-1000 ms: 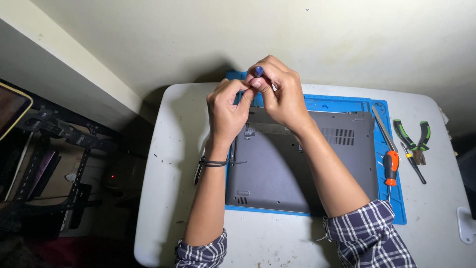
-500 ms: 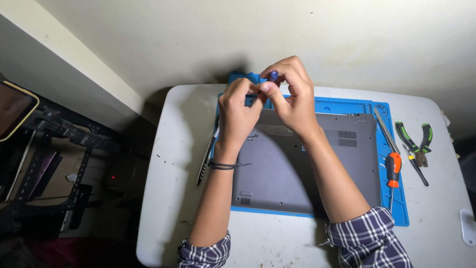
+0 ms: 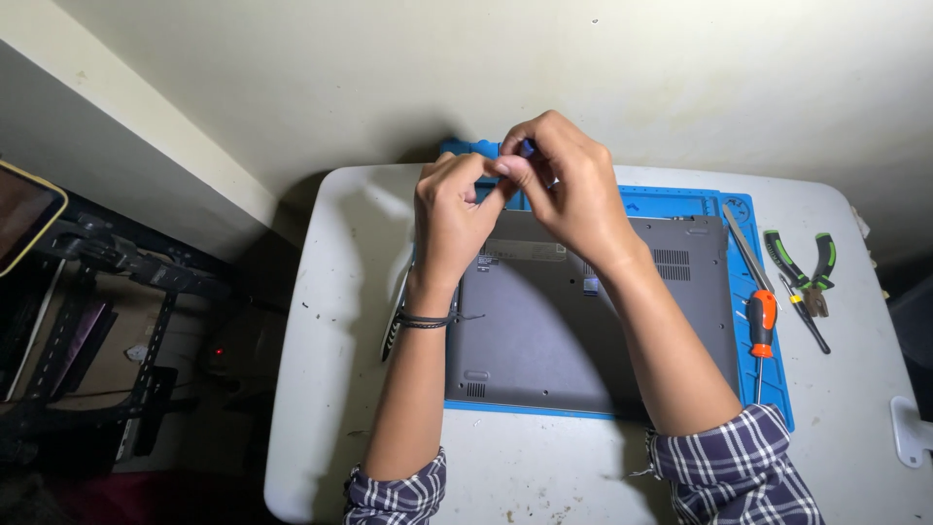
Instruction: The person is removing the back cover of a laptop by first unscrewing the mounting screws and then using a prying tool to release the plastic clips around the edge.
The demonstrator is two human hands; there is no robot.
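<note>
A grey laptop (image 3: 564, 331) lies bottom side up on a blue work mat (image 3: 680, 202) on a white table (image 3: 321, 389). Above its far edge my left hand (image 3: 449, 219) and my right hand (image 3: 564, 185) meet, fingertips pinched together on a small blue-tipped tool (image 3: 526, 148). Most of that tool is hidden by my fingers. A dark band sits on my left wrist. Both sleeves are plaid.
An orange-handled screwdriver (image 3: 761, 321), metal tweezers (image 3: 746, 248) and green-handled pliers (image 3: 802, 267) lie at the right of the mat. A thin dark tool (image 3: 393, 331) rests left of the laptop. A white object (image 3: 909, 433) sits at the table's right edge. Dark stands fill the left.
Both hands have stayed together above the laptop's far edge, shifting slightly right and turning around the small tool. The laptop and the tools have not moved.
</note>
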